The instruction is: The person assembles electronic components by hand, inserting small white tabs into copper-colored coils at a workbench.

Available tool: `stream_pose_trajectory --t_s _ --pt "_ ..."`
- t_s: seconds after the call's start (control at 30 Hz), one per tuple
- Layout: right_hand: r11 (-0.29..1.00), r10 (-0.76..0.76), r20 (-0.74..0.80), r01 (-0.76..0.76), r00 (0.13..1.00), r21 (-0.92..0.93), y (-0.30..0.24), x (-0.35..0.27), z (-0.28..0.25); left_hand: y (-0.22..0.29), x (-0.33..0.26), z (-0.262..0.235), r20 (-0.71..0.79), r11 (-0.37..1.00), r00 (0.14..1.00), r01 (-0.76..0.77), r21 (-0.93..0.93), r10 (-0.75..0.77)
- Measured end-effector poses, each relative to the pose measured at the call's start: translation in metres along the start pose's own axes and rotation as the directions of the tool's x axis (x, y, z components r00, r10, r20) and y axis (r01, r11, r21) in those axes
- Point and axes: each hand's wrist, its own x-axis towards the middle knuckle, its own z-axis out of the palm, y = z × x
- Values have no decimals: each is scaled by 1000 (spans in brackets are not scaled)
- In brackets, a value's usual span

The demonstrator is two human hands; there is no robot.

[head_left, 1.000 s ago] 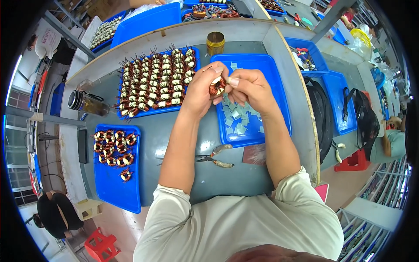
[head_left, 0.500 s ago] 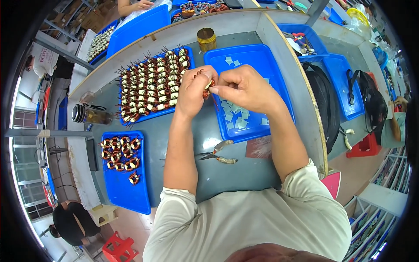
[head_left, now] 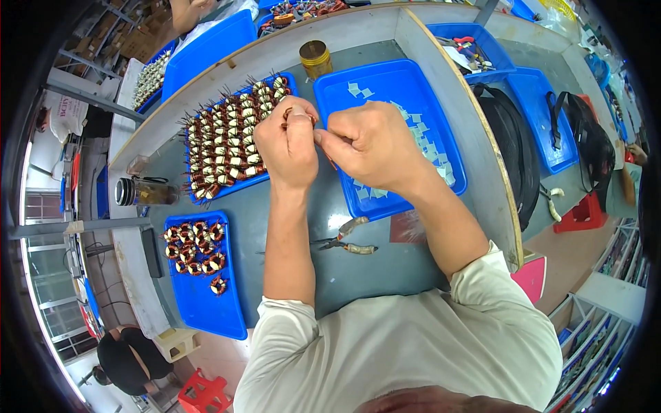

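A copper-brown coil of curving metal wire (head_left: 286,115) is showing only thin loops, the rest being hidden. It is sitting at 12 o'clock within the bare left hand's grip (head_left: 290,148), which is clasping it. The right hand's grip (head_left: 372,146) is lying curled toward the coil's 4 o'clock; whether it is pinching anything, I cannot tell.
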Motion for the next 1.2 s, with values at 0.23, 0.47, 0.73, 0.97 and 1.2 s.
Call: stream_pose_trajectory --t_s 0.23,0.47,0.73,0.97,1.2 --pt "885 82 165 -148 983 442 -2 -1 -29 6 0 -10 150 915 988 83 -395 -25" --pt "869 -36 55 4 998 495 -10 1 -23 -1 -4 -7 45 852 997 70 -519 -55" --pt "876 -99 -39 106 994 470 -3 1 -3 -5 -2 -9 10 889 1000 8 -457 -4" --pt "633 19 126 -110 992 766 15 -2 12 -17 2 -12 152 810 988 88 -580 2" --pt "551 82 143 -165 986 818 5 -3 23 -25 -1 -20 203 688 977 193 -700 -68"
